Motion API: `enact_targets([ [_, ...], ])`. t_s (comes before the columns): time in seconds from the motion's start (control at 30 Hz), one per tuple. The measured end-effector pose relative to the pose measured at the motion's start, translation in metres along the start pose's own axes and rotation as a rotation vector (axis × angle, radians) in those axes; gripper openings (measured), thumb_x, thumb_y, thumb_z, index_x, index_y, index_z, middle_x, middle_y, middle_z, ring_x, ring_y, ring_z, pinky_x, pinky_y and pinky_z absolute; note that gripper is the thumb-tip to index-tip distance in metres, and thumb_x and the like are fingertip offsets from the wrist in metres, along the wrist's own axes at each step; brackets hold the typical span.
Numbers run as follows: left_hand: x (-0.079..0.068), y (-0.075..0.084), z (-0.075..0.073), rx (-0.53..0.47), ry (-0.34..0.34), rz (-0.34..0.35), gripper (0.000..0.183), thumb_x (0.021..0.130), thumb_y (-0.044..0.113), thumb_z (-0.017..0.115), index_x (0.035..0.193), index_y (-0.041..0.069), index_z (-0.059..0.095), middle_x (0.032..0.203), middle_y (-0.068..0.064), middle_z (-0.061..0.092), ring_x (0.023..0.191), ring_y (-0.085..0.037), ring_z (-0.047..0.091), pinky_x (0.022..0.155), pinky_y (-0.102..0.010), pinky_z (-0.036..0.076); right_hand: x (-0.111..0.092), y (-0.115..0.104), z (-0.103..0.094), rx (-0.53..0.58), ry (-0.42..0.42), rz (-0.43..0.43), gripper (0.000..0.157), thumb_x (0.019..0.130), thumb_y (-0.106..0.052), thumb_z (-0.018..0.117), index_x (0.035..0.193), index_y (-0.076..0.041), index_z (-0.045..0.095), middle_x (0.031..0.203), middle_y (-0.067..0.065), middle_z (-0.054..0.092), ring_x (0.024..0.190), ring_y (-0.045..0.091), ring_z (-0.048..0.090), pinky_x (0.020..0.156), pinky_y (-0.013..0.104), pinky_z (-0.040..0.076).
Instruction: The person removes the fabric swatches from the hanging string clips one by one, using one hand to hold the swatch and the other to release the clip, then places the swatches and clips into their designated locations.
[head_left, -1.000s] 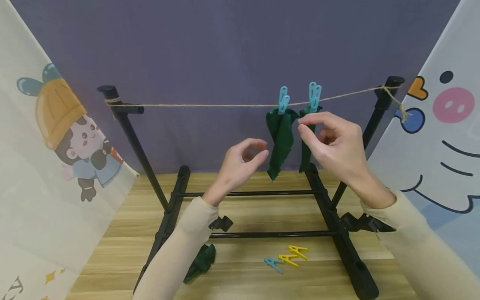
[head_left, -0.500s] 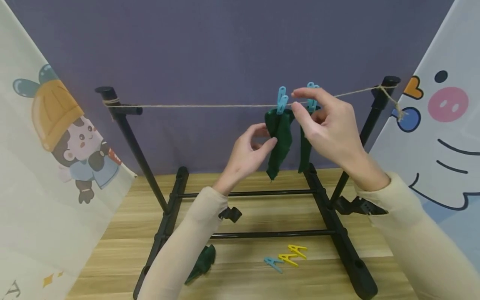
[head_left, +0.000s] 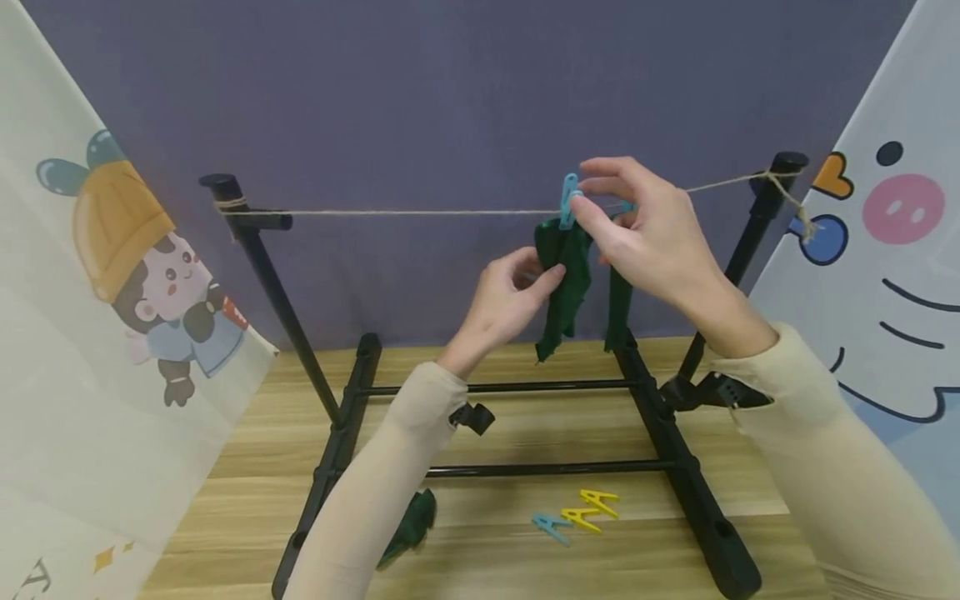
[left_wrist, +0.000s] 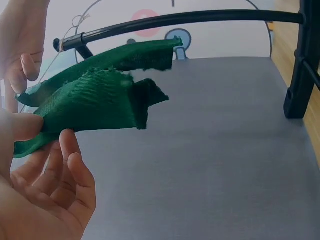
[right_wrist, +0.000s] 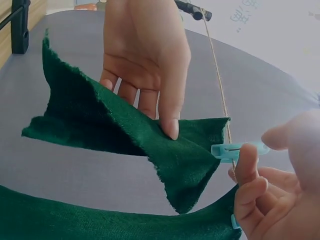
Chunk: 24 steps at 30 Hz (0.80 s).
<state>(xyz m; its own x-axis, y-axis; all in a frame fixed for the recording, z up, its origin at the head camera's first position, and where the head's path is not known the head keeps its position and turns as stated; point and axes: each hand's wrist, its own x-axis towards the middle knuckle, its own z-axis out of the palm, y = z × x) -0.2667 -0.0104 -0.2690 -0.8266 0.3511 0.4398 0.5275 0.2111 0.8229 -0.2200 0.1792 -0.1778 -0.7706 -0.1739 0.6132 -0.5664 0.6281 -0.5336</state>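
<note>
A dark green cloth (head_left: 572, 287) hangs from a twine line, held there by a light blue clothespin (head_left: 567, 198). My left hand (head_left: 501, 304) pinches this cloth below the pin, thumb on the near face and fingers behind. My right hand (head_left: 654, 237) has its thumb and index finger on the clothespin's handle ends; in the right wrist view the pin (right_wrist: 232, 151) sits between them, its jaws at the cloth's top edge. Just to the right hangs a second green cloth (head_left: 618, 312), its own blue pin mostly hidden behind my right hand.
The twine (head_left: 420, 212) runs between two posts of a black stand (head_left: 285, 292). On the wooden table (head_left: 480, 567) lie another green cloth (head_left: 411, 527), a blue clothespin (head_left: 551, 526) and two yellow clothespins (head_left: 581, 518). A dark grey panel (head_left: 450, 100) rises behind.
My left hand has moved up and right and taken hold of the left cloth. The right hand has risen from beside the cloths to the left clothespin and now pinches it.
</note>
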Motion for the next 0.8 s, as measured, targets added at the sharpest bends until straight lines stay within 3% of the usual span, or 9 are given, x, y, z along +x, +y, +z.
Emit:
enact_targets([
  [0.13,-0.0002,-0.0017,0.0001,0.003,0.012,0.005,0.026,0.108,0.035,0.063,0.117,0.015,0.075,0.107,-0.002,0.077,0.093,-0.016,0.074,0.086,-0.035,0.06,0.0002,0.001,-0.0012,0.004,0.003,0.008,0.047,0.107,-0.036,0.063,0.15,-0.017,0.059,0.137,0.011,0.072,0.053,0.018,0.064,0.054,0.022,0.051],
  [0.37,0.0003,-0.0033,-0.0001,-0.004,0.033,0.025,0.024,0.108,0.032,0.064,0.118,0.013,0.076,0.105,-0.003,0.078,0.089,-0.016,0.074,0.084,-0.033,0.058,0.0007,0.0018,-0.002,-0.036,0.039,-0.015,0.045,0.106,-0.036,0.065,0.147,-0.018,0.063,0.126,0.009,0.077,0.08,-0.001,0.065,0.067,0.017,0.047],
  [0.5,0.001,-0.0031,-0.0007,-0.009,0.044,0.033,0.023,0.107,0.031,0.064,0.117,0.013,0.076,0.103,-0.004,0.078,0.087,-0.016,0.073,0.082,-0.032,0.057,0.0007,0.0009,-0.0038,-0.058,0.033,-0.012,0.042,0.106,-0.038,0.064,0.142,-0.018,0.068,0.122,0.008,0.077,0.076,-0.003,0.066,0.064,0.016,0.048],
  [0.57,0.0011,-0.0033,-0.0014,-0.014,0.048,0.035,0.023,0.107,0.031,0.065,0.117,0.013,0.077,0.103,-0.004,0.078,0.086,-0.017,0.073,0.081,-0.031,0.057,0.0011,0.0005,-0.0049,-0.061,0.029,-0.013,0.039,0.105,-0.037,0.065,0.139,-0.018,0.071,0.12,0.008,0.076,0.063,0.0,0.064,0.055,0.017,0.043],
  [0.7,0.0006,-0.005,-0.003,-0.026,0.057,0.034,0.023,0.107,0.031,0.066,0.116,0.013,0.077,0.102,-0.005,0.077,0.088,-0.026,0.074,0.079,-0.031,0.055,0.0016,0.0009,-0.0058,-0.042,0.025,-0.015,0.035,0.104,-0.034,0.069,0.136,-0.019,0.073,0.115,0.008,0.077,0.039,0.011,0.045,0.04,0.025,0.028],
  [0.8,0.0007,-0.0057,-0.0037,-0.03,0.062,0.039,0.023,0.107,0.03,0.066,0.117,0.012,0.077,0.102,-0.006,0.078,0.088,-0.03,0.074,0.078,-0.031,0.054,0.0011,0.0011,-0.0064,-0.029,0.041,-0.038,0.034,0.104,-0.031,0.07,0.135,-0.019,0.074,0.112,0.008,0.078,0.034,0.013,0.036,0.038,0.026,0.024],
])
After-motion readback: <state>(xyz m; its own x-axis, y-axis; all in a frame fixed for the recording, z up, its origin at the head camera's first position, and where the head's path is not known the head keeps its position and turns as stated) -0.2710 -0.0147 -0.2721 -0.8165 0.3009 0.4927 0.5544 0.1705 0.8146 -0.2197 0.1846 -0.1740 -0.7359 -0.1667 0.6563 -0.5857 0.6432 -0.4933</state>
